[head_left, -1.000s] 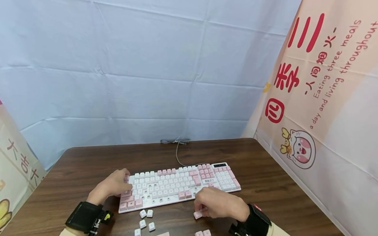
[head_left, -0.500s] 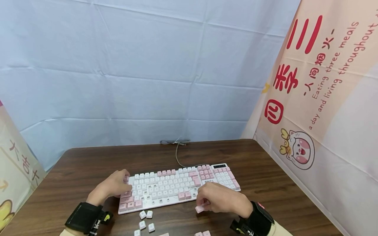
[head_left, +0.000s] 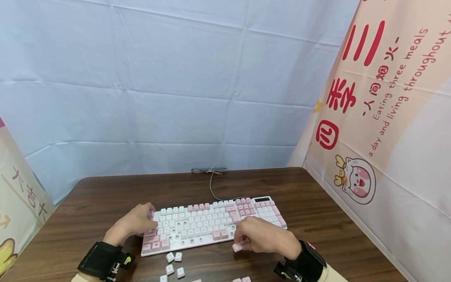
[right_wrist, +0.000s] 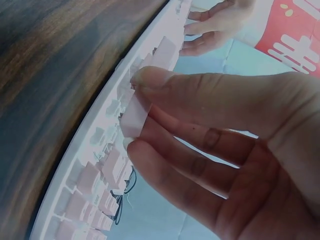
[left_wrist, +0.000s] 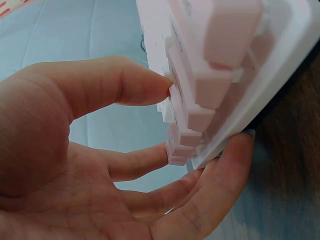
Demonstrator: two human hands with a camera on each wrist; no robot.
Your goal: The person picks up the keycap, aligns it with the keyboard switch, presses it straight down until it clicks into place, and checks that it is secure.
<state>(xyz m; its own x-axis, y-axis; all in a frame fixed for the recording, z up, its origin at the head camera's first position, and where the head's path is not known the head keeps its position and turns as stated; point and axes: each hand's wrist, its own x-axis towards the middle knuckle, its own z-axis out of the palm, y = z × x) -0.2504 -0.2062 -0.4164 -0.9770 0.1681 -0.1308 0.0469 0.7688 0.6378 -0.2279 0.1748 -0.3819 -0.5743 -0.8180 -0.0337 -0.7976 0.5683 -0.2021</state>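
A white and pink keyboard (head_left: 197, 223) lies at a slant on the table, several of its key positions bare of caps. My left hand (head_left: 135, 220) grips its left end: in the left wrist view the thumb (left_wrist: 142, 86) presses on the pink keys while the fingers curl at the outer edge. Between thumb and fingertips, my right hand (head_left: 258, 237) pinches a pale pink keycap (right_wrist: 135, 115) beside the keyboard's front edge. In the head view that keycap (head_left: 237, 247) shows just below the fingers. The keyboard part behind my right hand is hidden.
Loose white keycaps (head_left: 170, 269) lie on the brown table (head_left: 211, 262) before the keyboard. Pink keycaps (head_left: 246, 279) sit at the bottom edge of the head view. A coiled cable (head_left: 211, 170) lies at the back, near the pale blue cloth (head_left: 169, 86).
My right hand with the pink keycap has risen slightly and shifted a little right, nearer the keyboard's front edge. My left hand stays on the keyboard's left end.
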